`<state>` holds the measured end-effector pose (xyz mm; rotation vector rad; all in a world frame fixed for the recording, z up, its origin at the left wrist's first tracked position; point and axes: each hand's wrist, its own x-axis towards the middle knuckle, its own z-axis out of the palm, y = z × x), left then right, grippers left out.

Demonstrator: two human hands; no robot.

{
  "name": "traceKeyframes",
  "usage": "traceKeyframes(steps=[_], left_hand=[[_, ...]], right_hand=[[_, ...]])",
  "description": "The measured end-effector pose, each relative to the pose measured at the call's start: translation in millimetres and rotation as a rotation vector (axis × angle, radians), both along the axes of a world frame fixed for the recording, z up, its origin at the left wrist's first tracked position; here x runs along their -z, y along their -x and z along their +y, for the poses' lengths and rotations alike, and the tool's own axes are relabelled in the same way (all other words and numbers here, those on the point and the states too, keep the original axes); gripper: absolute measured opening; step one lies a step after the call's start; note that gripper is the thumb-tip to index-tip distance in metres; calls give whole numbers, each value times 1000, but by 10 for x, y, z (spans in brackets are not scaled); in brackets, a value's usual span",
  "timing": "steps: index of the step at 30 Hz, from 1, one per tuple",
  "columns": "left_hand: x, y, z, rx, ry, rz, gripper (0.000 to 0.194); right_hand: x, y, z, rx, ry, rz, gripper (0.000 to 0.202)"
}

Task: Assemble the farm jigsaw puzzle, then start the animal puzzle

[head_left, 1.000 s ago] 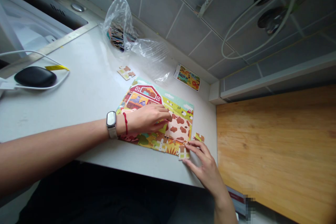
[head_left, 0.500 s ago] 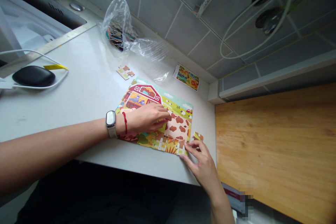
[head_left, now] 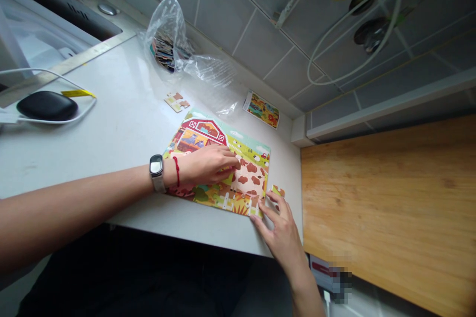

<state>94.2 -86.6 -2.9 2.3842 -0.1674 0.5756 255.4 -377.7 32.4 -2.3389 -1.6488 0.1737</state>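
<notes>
A farm jigsaw puzzle (head_left: 250, 174) with a red barn and a spotted cow lies flat on the white counter. My left hand (head_left: 213, 164), wearing a watch and red string, rests over its middle, fingertips bent down at the cow's left side; whatever they pinch is hidden. At the puzzle's lower right corner, my right hand (head_left: 277, 220) has its fingers apart, thumb and fingertips touching the corner piece. A loose piece (head_left: 277, 190) lies beside the right edge, partly behind those fingers. More loose joined pieces (head_left: 177, 101) sit above the puzzle's upper left.
Behind the puzzle stands a clear plastic bag (head_left: 165, 34) with a stack of pieces. A small picture card (head_left: 262, 109) lies near the wall. A black mouse-shaped object (head_left: 47, 106) and white cable are at left, a wooden board (head_left: 386, 203) at right.
The view has shifted slightly. Both hands stay almost in place on the puzzle, the right fingers a little more spread at the corner.
</notes>
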Motion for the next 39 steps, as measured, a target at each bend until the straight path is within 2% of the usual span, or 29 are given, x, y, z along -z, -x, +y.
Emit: traceKeyframes(steps=[5,13,21,26,29,31,34,37,39], left_hand=[[-25,11,43,25,-4,-22,14],[-33,6,38,27,-29,1,13],[-2,9,22,30,-40,-12,14],[0,-3,18,26,-52,-7,18],[7,-3,18,23,-56,-13,19],[6,1,19,29,-50,-22,18],[-4,7,20,35,-47,-23,18],[-13,8,20,28,-49,-16,19],[-15,6,19,22,-43,-24,17]], right_hand=[[103,32,-62,28,6,39,39],[170,59,-161,40,3,100,50],[296,170,-287,32,-110,62,44],[262,173,-291,17,-123,64,44],[188,-7,-295,54,-165,49,44],[143,-222,-287,136,-178,14,43],[108,-597,-241,231,-51,40,53],[96,-874,-165,222,56,127,55],[84,-959,-114,210,73,164,50]])
